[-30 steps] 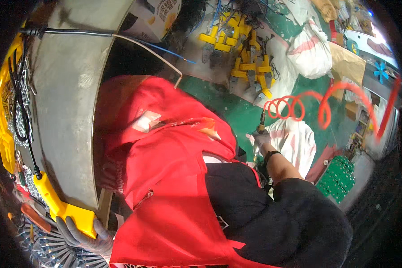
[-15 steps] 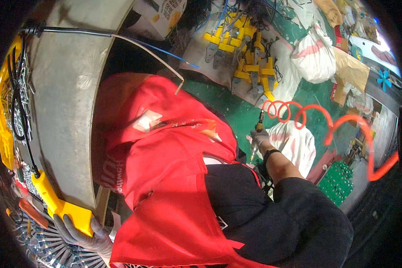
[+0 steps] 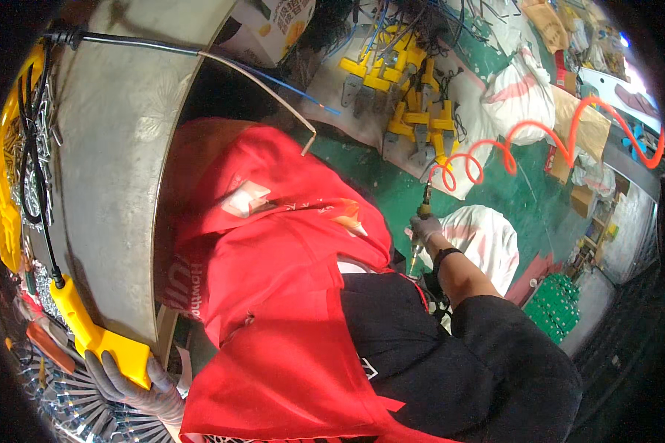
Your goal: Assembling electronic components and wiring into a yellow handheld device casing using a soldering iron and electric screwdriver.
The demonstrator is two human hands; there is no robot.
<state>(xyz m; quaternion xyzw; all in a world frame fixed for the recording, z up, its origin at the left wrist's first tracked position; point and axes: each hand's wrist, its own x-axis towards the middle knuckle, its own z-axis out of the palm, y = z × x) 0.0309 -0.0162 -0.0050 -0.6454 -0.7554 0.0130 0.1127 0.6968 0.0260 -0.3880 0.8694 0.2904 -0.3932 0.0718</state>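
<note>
My left hand [image 3: 137,395], in a grey glove, grips a yellow plastic handle housing [image 3: 118,354] at the near left corner of the metal bench. A black cord [image 3: 46,236] runs out of the housing's narrow end. Out to my right, my gloved right hand [image 3: 425,227] is closed round a slim air screwdriver [image 3: 425,201]. Its top end joins a coiled orange hose [image 3: 510,151], and its thin tip points down toward my side. My fingers cover the middle of the tool.
The grey metal bench [image 3: 118,170] carries a black cable with a bare-ended wire [image 3: 273,92] jutting past its edge. Loose metal parts [image 3: 48,140] and yellow shells [image 3: 4,199] lie at far left. Yellow tools [image 3: 399,66], white sacks [image 3: 521,96] and a green perforated piece [image 3: 554,303] are on the floor.
The orange hose's far part has swung upward and its coils have stretched. Both hands keep their holds and have barely moved. The bench and its wire sit slightly further right in view.
</note>
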